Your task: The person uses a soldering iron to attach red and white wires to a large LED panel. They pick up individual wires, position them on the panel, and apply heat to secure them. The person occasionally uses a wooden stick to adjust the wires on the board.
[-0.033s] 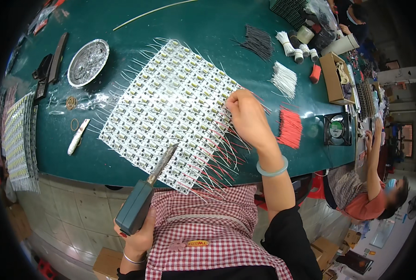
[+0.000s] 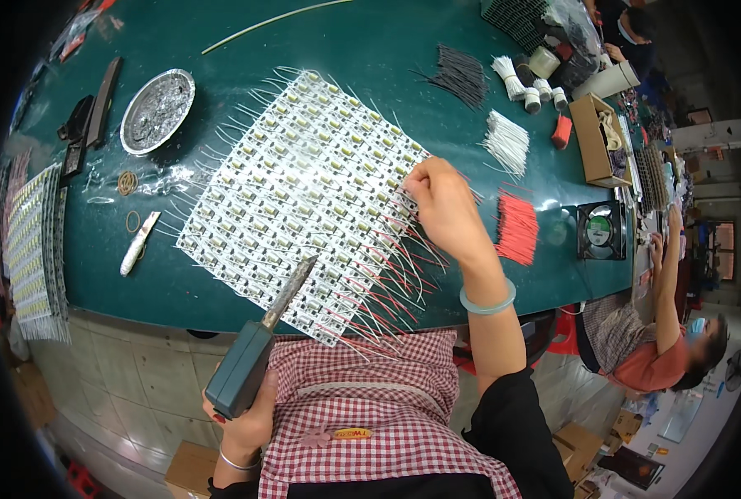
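My left hand (image 2: 250, 420) is wrapped round the dark green handle of a soldering iron (image 2: 241, 366). Its long, darkened metal tip slants up over the lower part of a white circuit board panel (image 2: 300, 166). Rows of small components cover the panel, and thin white wires stick out along its left side. Red and white wires (image 2: 395, 266) hang from the lower right side. At the right edge of the panel, my right hand (image 2: 443, 204) is closed in a pinch; the fingers hide whatever is between them.
A metal bowl (image 2: 157, 112) of grey solder-like bits stands at left, above a pale-handled tool (image 2: 140, 244). Bundles of black wires (image 2: 457, 76), white wires (image 2: 505, 141) and red wires (image 2: 516, 226) lie right, beside a small fan (image 2: 600, 230). Stacked panels (image 2: 36, 254) stand far left. A co-worker (image 2: 649, 349) sits at right.
My right hand has shifted very slightly to the right at the panel's edge. The left hand and the soldering iron look the same.
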### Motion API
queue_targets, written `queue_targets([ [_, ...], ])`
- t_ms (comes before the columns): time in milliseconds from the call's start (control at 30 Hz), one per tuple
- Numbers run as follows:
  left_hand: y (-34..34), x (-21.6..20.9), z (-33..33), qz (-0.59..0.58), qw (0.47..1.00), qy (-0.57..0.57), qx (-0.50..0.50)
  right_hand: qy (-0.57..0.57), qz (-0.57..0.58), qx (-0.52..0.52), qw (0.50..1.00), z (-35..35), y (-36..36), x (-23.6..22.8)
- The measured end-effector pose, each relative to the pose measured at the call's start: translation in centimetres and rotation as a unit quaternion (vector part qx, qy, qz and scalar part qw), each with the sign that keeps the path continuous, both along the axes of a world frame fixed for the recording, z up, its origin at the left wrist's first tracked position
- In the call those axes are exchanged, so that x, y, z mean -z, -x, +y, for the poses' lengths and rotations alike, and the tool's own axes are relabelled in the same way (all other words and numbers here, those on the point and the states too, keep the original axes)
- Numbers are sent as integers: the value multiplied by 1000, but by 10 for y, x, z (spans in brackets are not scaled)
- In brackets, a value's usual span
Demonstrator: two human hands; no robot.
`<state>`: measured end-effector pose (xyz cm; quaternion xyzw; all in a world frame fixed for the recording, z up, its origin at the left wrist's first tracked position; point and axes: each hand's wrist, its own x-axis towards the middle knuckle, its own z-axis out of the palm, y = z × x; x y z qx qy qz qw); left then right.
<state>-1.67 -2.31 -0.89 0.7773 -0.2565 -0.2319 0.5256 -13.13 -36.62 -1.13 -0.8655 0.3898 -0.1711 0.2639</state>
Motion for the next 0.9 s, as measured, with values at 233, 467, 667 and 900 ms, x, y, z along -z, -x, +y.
queue_targets([
  [233,0,1,1,10,1000,2,0,-88,-43,25,995,9,6,-25],
  [467,1,-1,1,25,1000,-2,-1,14,-16,-42,999,17,12,-4],
  [667,-1,2,6,-29,999,18,3,39,-68,-8,997,23,10,1],
  [900,4,-3,7,24,999,-10,-39,-68,-201,92,973,24,20,-12],
])
